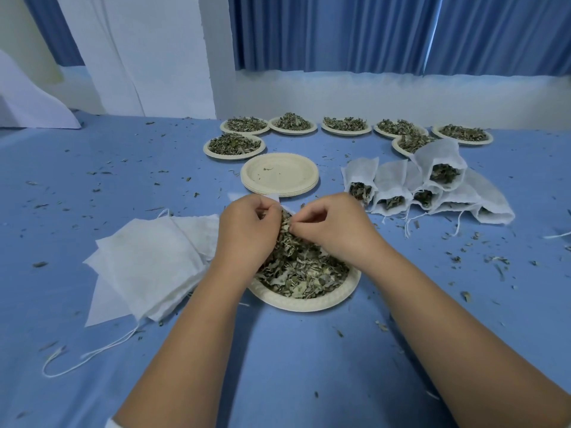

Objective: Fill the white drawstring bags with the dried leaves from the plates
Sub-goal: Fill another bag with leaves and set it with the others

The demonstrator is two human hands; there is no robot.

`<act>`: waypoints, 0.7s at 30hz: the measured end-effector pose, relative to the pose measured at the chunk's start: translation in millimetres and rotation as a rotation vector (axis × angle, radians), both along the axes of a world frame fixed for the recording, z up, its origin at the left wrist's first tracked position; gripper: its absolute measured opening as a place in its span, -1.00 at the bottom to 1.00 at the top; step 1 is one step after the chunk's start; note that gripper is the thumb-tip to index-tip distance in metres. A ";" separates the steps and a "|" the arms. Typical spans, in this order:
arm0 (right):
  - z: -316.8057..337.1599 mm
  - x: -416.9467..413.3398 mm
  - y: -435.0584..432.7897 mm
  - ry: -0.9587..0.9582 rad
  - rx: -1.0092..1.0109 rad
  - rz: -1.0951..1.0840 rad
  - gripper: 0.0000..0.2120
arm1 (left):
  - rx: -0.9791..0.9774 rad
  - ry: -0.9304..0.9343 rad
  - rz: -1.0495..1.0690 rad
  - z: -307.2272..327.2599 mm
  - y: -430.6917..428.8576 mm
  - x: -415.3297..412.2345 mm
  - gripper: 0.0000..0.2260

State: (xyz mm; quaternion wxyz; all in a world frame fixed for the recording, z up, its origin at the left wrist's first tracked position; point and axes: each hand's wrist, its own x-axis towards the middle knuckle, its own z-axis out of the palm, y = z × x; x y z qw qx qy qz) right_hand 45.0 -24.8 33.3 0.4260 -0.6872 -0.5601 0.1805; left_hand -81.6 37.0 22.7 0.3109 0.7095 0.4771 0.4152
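A cream plate (309, 302) heaped with dried leaves (304, 270) sits in front of me on the blue cloth. Both hands are over its far side. My left hand (247, 230) grips a white drawstring bag (273, 198), of which only a small edge shows above the fingers. My right hand (333, 225) has its fingers curled, pinching at the leaves or the bag's mouth; which one is hidden. A pile of flat empty bags (145, 264) lies to the left. Several filled bags (429, 186) lie at the right.
A stack of empty plates (279, 174) stands just beyond my hands. Several plates of leaves (234, 145) line the back near the white wall. Loose leaf bits and a drawstring (83, 356) are scattered over the cloth.
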 end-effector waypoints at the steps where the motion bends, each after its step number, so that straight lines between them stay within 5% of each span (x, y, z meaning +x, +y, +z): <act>1: -1.3 -0.5 0.5 -0.042 -0.002 -0.009 -0.87 | -0.010 -0.003 -0.025 -0.4 -0.6 0.4 -0.87; 7: -8.7 -5.8 3.6 -0.048 0.028 -0.079 -0.89 | -0.057 -0.027 -0.154 0.0 -3.9 0.9 -0.86; 14: 3.9 6.6 1.7 0.746 -0.011 0.083 -0.88 | -0.234 -0.258 -0.111 4.1 -0.1 -3.7 -0.86; 21: -4.3 3.6 6.0 0.758 -0.105 -0.073 -0.72 | -0.418 -0.458 -0.216 11.2 -3.8 -5.5 -0.84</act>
